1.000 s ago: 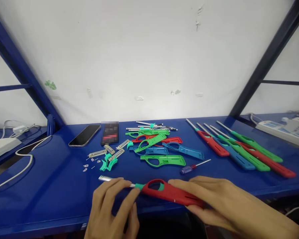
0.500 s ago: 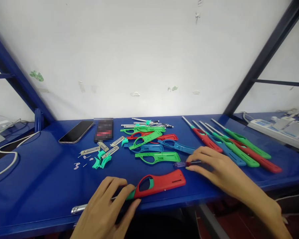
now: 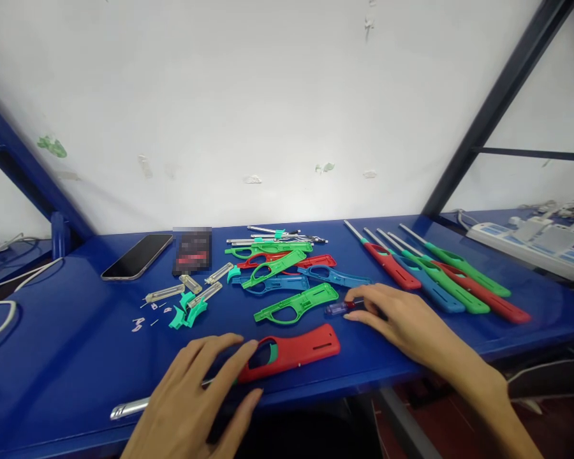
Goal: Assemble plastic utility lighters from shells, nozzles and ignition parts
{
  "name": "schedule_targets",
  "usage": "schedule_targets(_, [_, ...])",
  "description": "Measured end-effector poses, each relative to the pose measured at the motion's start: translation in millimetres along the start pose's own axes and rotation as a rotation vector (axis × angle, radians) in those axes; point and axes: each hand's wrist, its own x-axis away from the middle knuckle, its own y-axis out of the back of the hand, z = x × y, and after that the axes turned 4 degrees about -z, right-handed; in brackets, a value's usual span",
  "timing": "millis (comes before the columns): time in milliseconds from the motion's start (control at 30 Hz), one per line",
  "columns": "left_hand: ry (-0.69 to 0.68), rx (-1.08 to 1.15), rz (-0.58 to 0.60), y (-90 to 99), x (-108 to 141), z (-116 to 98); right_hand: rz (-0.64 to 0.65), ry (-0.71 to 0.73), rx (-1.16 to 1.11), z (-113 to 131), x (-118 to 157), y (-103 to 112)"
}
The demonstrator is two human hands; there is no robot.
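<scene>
A red gas lighter (image 3: 299, 352) with a long metal rod lies near the table's front edge. My left hand (image 3: 196, 389) is curled over its neck and rod, the thumb on the near side; the rod's silver tip shows left of the hand. In my right hand (image 3: 392, 312), thumb and fingers pinch a small screwdriver (image 3: 336, 309) with a clear purple handle, its shaft partly hidden by the fingers. Just left of the screwdriver lies an open green lighter shell half (image 3: 316, 296). Beyond it are more shell halves, including a blue one (image 3: 335, 276).
Several whole lighters (image 3: 440, 280) lie side by side at right. Metal rods (image 3: 268, 239) lie at the back. To the left are clear fuel tanks (image 3: 165, 292), teal triggers (image 3: 186, 312), tiny parts (image 3: 138, 324), a phone (image 3: 138, 257) and a blurred dark box (image 3: 192, 250). A power strip (image 3: 530, 248) stands far right.
The green shell half near the screwdriver has turned, its right end now farther back. My left thumb and index finger have spread a little. The whole view has shifted slightly.
</scene>
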Motion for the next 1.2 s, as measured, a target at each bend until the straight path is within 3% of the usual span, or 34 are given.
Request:
schedule_targets(167, [-0.162, -0.042, 0.09, -8.9, -1, -11, -0.119, 0.051, -0.076, 9, 2, 16])
schedule_targets(333, [-0.154, -0.006, 0.119, -3.1, 2, -6, -0.442, -0.024, -0.566, 39, 14, 28])
schedule_targets(400, [-0.164, -0.005, 0.117, -1.0, 2, -4, -0.495, -0.037, -0.728, 54, 13, 24])
schedule_targets(567, [-0.161, 0.025, 0.111, -3.0, 1, -2, -0.514, -0.004, -0.825, 74, 2, 2])
schedule_targets(833, [-0.16, 0.03, 0.137, -7.2, 8, -1, -0.484, 0.049, -0.935, 73, -6, -21])
schedule_targets(1200, [-0.156, 0.008, 0.186, -10.0, 13, 1, -0.459, 0.001, -1.012, 71, 1, -16])
